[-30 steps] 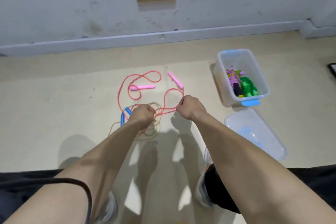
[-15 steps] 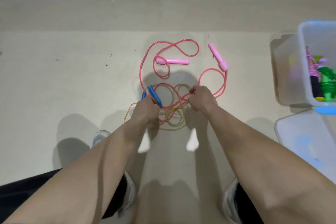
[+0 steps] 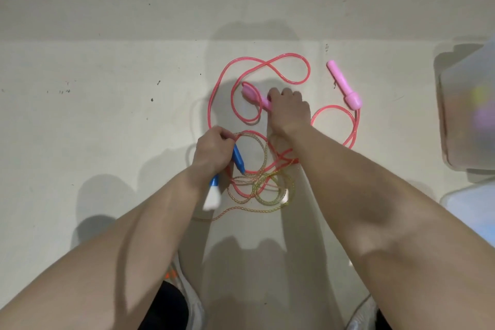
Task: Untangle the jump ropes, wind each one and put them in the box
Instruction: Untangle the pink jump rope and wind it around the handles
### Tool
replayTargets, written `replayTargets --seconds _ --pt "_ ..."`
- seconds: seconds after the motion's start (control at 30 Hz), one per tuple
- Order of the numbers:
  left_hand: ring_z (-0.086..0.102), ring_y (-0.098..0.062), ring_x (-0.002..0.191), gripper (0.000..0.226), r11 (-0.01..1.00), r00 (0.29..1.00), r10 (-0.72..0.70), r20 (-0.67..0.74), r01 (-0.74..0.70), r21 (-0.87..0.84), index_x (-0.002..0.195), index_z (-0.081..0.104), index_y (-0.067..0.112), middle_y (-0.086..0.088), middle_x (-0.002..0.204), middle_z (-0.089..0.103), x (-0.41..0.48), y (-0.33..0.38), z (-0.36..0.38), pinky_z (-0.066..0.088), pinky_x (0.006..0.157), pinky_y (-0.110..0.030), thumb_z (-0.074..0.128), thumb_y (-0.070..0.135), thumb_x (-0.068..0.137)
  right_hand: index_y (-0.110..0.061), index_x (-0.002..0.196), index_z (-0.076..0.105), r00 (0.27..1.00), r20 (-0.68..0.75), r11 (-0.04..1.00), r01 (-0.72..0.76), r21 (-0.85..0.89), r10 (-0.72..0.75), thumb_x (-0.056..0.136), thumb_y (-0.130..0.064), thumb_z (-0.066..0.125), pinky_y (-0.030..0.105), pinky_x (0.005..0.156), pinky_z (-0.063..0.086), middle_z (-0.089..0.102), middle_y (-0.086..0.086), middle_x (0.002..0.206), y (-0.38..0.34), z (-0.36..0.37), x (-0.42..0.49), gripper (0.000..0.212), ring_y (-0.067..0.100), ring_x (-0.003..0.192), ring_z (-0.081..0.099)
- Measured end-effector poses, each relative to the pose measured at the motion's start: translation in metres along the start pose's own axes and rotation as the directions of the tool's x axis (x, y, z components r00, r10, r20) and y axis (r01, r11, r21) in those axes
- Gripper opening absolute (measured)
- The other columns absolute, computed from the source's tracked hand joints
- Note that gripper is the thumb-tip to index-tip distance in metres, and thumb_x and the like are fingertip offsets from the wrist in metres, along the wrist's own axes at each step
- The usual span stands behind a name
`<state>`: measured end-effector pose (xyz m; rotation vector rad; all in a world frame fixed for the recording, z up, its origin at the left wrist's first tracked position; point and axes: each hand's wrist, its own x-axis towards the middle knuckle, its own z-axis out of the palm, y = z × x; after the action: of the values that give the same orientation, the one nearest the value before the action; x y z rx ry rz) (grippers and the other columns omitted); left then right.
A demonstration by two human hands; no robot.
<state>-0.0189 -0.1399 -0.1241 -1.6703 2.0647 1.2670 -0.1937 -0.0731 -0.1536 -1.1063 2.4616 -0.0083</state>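
Two jump ropes lie tangled on the floor (image 3: pixel 107 142) in front of the person. The pink rope (image 3: pixel 267 62) makes wide loops from 12 o'clock of the tangle down to its middle. There it crosses the yellow rope (image 3: pixel 267 203), which is coiled at 6 o'clock. The left hand (image 3: pixel 213 151) is at 9 o'clock of the tangle; its fingers are curled around the blue handles (image 3: pixel 237 159), and one of them sticks out of the fist toward 5 o'clock. The right hand (image 3: pixel 290 111) is at 12 o'clock, with fingers curled over the first pink handle (image 3: pixel 250 92), whose thick end points to 10 o'clock. The second pink handle (image 3: pixel 344 88) lies free at 2 o'clock. The box (image 3: pixel 466 115) stands at 3 o'clock at the picture edge, blurred and well apart from the ropes. Its lid (image 3: pixel 476 209) lies at 4 o'clock.
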Motion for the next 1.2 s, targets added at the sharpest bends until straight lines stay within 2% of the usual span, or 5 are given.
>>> replayTargets --seconds 0.17,0.33,0.6,0.87,1.2 --pt "0.064 -0.023 0.096 0.023 0.994 0.997 -0.001 -0.073 -0.007 -0.112 0.110 0.054 0.021 0.002 0.102 0.061 -0.017 0.014 -0.020 0.052 0.084 -0.035 0.063 0.022 0.090 -0.018 0.121 0.059 0.998 -0.002 0.938 0.067 0.339 -0.070 0.092 -0.009 0.058 0.035 0.071 0.045 0.055 0.004 0.111 0.003 -0.029 -0.033 0.030 0.024 0.089 0.058" --pt "0.041 -0.015 0.115 0.098 0.953 0.950 0.302 -0.084 -0.300 0.034 0.139 0.039 0.025 0.003 0.123 0.043 -0.053 0.066 -0.051 0.039 0.102 -0.033 0.090 0.044 0.058 -0.026 0.107 0.061 0.979 0.083 0.845 0.117 0.521 -0.186 0.093 -0.011 0.051 0.023 0.068 0.041 0.064 -0.005 0.094 -0.001 -0.125 -0.088 0.023 0.017 0.084 0.059" --pt "0.039 -0.010 0.129 0.041 0.826 0.798 0.526 0.292 -0.562 0.047 0.099 0.068 0.052 0.008 0.135 0.044 -0.143 0.133 -0.103 0.029 0.114 -0.031 0.080 0.062 0.062 -0.029 0.095 0.064 0.972 -0.087 0.767 0.226 0.600 -0.218 0.078 -0.008 0.060 0.024 0.064 0.042 0.063 -0.011 0.082 -0.015 -0.278 -0.183 0.027 0.003 0.073 0.057" --pt "0.068 -0.023 0.069 0.037 0.880 0.804 0.475 0.358 -0.430 -0.203 0.088 0.065 0.008 -0.017 0.092 0.075 -0.239 0.165 -0.159 0.055 0.059 -0.025 0.040 0.028 0.108 -0.014 0.107 0.061 0.990 -0.097 0.880 -0.049 0.472 0.107 0.082 -0.015 0.061 0.031 0.063 0.040 0.062 0.006 0.091 0.008 -0.341 -0.257 0.025 0.029 0.082 0.059" --pt "0.075 -0.034 0.068 0.034 0.530 0.846 0.455 0.278 -0.006 -0.848 0.088 0.057 0.007 -0.017 0.078 0.074 -0.318 0.209 -0.199 0.060 0.054 -0.032 0.042 0.032 0.106 -0.012 0.093 0.074 0.896 0.237 0.231 -0.158 0.960 -0.374 0.091 0.000 0.053 0.029 0.057 0.028 0.041 0.001 0.061 -0.005 -0.306 -0.319 0.024 0.013 0.048 0.029"
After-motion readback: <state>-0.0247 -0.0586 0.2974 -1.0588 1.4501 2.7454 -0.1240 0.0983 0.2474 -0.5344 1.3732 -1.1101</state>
